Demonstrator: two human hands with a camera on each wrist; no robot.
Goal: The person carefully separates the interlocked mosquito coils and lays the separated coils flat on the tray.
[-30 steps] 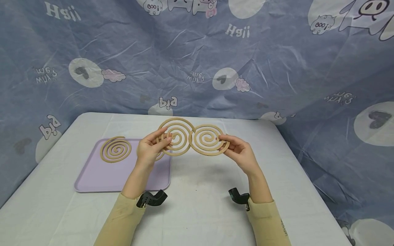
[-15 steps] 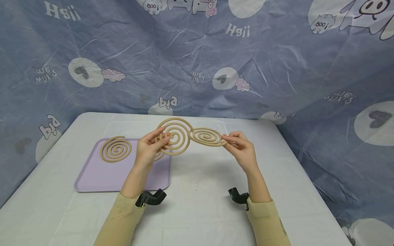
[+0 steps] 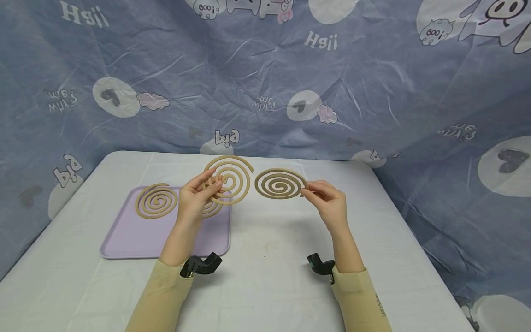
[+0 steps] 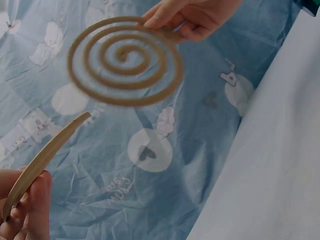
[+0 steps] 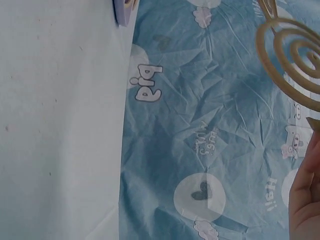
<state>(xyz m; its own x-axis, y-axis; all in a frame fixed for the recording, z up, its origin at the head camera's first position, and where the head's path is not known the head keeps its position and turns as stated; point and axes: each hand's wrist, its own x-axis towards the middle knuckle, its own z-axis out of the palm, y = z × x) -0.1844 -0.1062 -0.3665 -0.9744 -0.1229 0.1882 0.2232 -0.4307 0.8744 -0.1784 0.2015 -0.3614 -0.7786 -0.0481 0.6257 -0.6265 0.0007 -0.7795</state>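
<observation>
My left hand (image 3: 195,196) pinches a tan mosquito coil (image 3: 247,186) by its left side, the flat face turned toward the head camera. In the left wrist view that coil (image 4: 47,152) shows edge-on between thumb and fingers. To its right, my right hand (image 3: 329,200) pinches a second mosquito coil (image 3: 280,170) at its outer right edge, tilted nearly flat in the head view. A small gap separates the two coils, both held above the table. The right wrist view catches part of the right hand (image 5: 306,200) and its coil (image 5: 282,82) at the frame's edge.
A lilac tray (image 3: 137,244) lies on the white table (image 3: 274,286) at left. One mosquito coil (image 3: 143,214) rests on it, and another coil (image 3: 213,212) lies partly hidden behind the left hand. A blue printed cloth (image 3: 265,83) hangs behind the table.
The two coils have come apart, where before they met at their edges. The right hand has tilted its coil flatter; the left hand has shifted slightly left with its own.
</observation>
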